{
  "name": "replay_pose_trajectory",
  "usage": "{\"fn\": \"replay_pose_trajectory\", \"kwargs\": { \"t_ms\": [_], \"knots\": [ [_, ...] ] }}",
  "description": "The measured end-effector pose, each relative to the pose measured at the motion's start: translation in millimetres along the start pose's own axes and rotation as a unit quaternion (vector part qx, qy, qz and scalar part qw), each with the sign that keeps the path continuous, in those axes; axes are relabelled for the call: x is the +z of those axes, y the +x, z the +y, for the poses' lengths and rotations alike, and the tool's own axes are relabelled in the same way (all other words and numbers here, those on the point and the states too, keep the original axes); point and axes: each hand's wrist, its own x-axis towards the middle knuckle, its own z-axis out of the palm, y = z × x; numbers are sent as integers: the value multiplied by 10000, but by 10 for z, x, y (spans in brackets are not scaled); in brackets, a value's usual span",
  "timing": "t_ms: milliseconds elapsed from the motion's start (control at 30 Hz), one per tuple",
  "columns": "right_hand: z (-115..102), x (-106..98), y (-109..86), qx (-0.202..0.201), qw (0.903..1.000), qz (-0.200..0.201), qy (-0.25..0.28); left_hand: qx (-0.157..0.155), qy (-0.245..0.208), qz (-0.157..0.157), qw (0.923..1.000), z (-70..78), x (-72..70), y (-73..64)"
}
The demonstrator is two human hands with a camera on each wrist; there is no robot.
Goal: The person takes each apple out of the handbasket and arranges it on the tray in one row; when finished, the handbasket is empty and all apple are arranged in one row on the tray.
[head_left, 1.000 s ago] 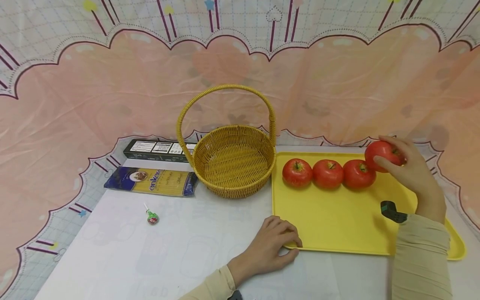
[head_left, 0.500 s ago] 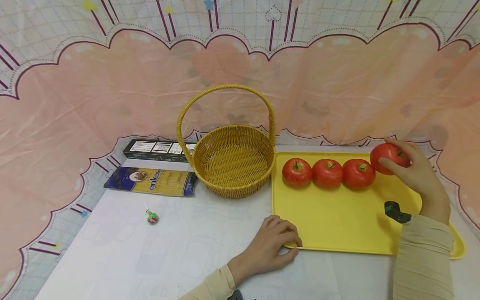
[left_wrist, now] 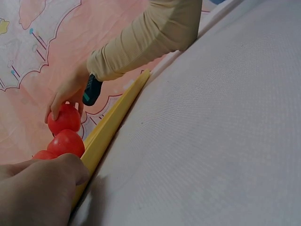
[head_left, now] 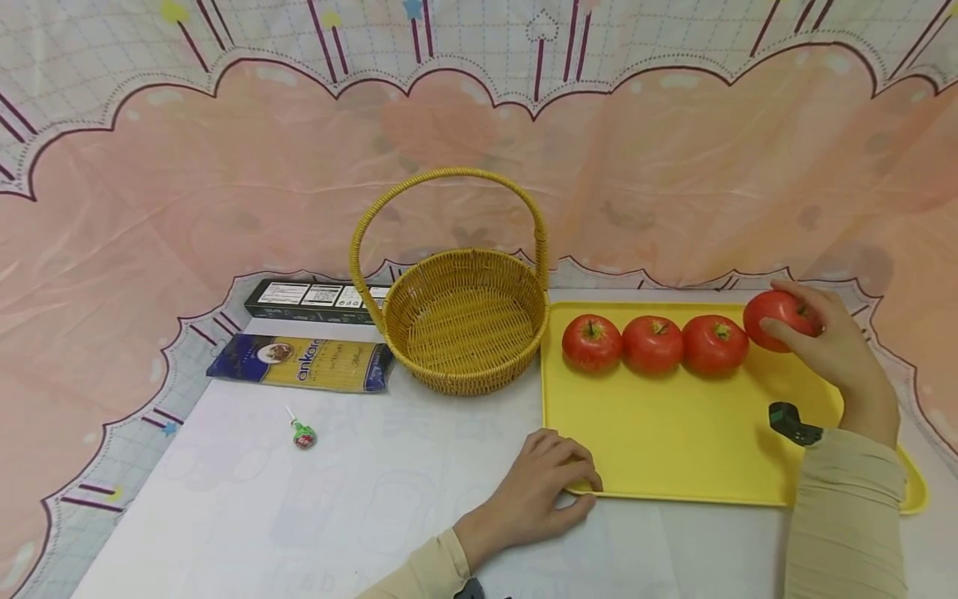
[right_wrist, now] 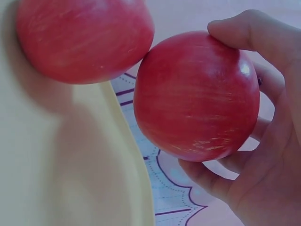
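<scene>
My right hand (head_left: 834,337) grips a red apple (head_left: 778,319) between thumb and fingers, at the far right part of the yellow tray (head_left: 674,441). In the right wrist view this held apple (right_wrist: 197,99) appears tilted, close beside another apple (right_wrist: 84,37); whether they touch I cannot tell. Three more red apples, the left one (head_left: 591,343), the middle one (head_left: 652,344) and the right one (head_left: 714,345), stand in a row along the tray's back. At the tray's near left corner my left hand (head_left: 535,491) holds the rim, fingers over it and thumb outside.
Left of the tray stands a yellow wicker basket (head_left: 467,378) with a tall handle. Further left lie a pack of spaghetti (head_left: 299,363), a dark long box (head_left: 314,300) behind it, and a green-wrapped lollipop (head_left: 303,434). A patterned cloth (head_left: 479,133) hangs behind.
My right hand has shifted right and slightly nearer with the apple, away from the row. The left hand and the other apples stay in place.
</scene>
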Motion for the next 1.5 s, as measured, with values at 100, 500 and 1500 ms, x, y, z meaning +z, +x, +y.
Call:
{"fn": "replay_pose_trajectory", "kwargs": {
  "t_ms": [100, 500, 1500],
  "knots": [
    [18, 5, 7, -17, 10000, -29, 6, -21, -10, 3, 10000, 0, -1, 3],
    [120, 43, 34, -87, 9999, -61, -90, -8, -54, -26, 10000, 4, -12, 4],
    [160, 128, 60, -112, 9991, -285, -295, -64, -126, -1, 9999, 12, -9, 0]
  ]
}}
